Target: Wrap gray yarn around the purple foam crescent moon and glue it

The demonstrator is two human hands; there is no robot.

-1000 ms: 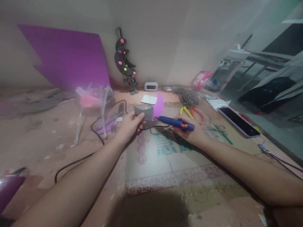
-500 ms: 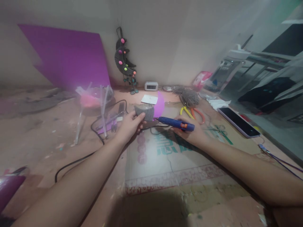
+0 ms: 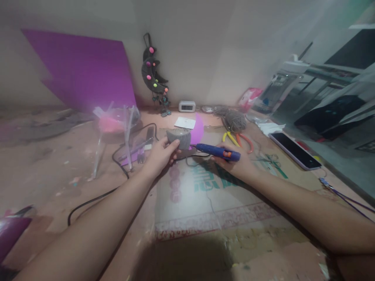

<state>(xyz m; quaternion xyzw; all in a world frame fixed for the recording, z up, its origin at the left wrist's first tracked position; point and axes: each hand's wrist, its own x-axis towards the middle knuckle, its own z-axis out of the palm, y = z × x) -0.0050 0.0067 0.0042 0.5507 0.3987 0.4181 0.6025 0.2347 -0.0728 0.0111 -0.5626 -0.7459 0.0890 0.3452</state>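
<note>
My left hand [image 3: 163, 154] pinches a grey yarn-wrapped crescent piece [image 3: 183, 140], thumb on its near face. A blue hot glue gun [image 3: 216, 152] with an orange part lies in the grasp of my right hand [image 3: 230, 164]. Its nozzle points left and meets or nearly meets the right edge of the grey piece; I cannot tell if they touch. Behind the piece lies a purple paper crescent [image 3: 198, 128]. Both hands are above a sheet of printed cardboard [image 3: 187, 210]. The fingers under the glue gun are partly hidden.
Yellow and orange-handled pliers [image 3: 238, 141] and a grey yarn ball [image 3: 235, 120] lie beyond my right hand. A phone [image 3: 294, 150] rests at right. A black cord [image 3: 93, 200] crosses the left side. A decorated moon hanging [image 3: 154, 74] and a small clock [image 3: 186, 106] are at the wall.
</note>
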